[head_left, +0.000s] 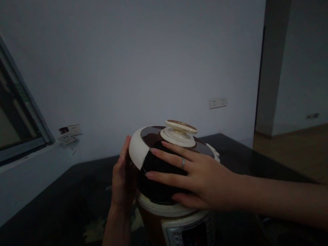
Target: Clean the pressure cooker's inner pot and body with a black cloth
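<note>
An electric pressure cooker [156, 232] stands on the dark tabletop, its control panel facing me. Its domed lid [138, 147], white, brown and black with a round knob on top, sits over the body and looks tilted; I cannot tell whether it is seated. My left hand [124, 181] is closed against the lid's left side, its fingers partly hidden behind the rim. Across the lid's black front lies my right hand [194, 175], fingers stretched and spread, a ring on one finger.
The dark table [95, 175] reaches back to a pale wall. A wall socket [217, 102] is at right, with another socket and a plug strip [67, 138] at left by the window. A dark round rim [266, 230] shows at lower right, under my right forearm.
</note>
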The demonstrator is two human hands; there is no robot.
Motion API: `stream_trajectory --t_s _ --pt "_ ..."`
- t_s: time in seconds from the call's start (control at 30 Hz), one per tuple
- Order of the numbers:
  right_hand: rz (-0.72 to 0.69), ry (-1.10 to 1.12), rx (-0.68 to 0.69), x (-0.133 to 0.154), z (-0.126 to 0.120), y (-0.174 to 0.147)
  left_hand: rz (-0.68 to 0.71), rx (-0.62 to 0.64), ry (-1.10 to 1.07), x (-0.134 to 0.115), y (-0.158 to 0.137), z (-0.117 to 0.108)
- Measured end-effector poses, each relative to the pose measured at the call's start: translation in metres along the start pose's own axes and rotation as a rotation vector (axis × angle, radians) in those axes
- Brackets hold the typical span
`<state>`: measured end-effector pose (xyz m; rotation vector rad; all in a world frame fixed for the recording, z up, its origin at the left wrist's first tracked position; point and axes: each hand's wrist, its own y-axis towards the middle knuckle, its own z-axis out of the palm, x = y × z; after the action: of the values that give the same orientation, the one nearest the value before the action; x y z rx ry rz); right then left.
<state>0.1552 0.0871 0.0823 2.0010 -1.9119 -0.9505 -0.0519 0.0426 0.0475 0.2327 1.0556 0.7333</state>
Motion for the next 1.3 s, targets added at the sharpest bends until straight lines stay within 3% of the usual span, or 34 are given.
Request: stream_trajectory --t_s 0.17,0.3,0.6,0.77,0.9,1.1,1.2,1.3 --pt "-0.038 -0.041 -0.07 -0.009 0.004 -0.047 0.032 -0.054 -0.019 0.006 0.001 0.003" --pt "0.013 -0.032 -0.051 -0.009 0.004 -0.053 0.017 -0.093 -0.044 0.01 0.002 0.005" --pt "0.071 -0.066 0.046 0.012 -0.001 0.023 0.129 -0.137 0.039 0.009 0.0 0.012" --pt "0.096 -0.055 0.141 0.014 -0.003 0.069 0.08 -0.214 -0.033 0.01 0.0 0.008" --pt "0.134 0.019 0.261 -0.003 -0.003 0.104 0.025 -0.184 -0.114 0.013 0.001 0.008" --pt "0.106 0.25 0.421 -0.056 0.01 0.143 0.091 -0.114 -0.171 0.01 0.003 0.014" --pt "0.132 0.306 0.404 -0.068 0.015 0.145 0.075 -0.113 -0.221 0.01 0.003 0.015" --pt "0.061 0.332 0.336 -0.063 0.013 0.13 0.065 -0.159 -0.256 0.01 0.003 0.013"
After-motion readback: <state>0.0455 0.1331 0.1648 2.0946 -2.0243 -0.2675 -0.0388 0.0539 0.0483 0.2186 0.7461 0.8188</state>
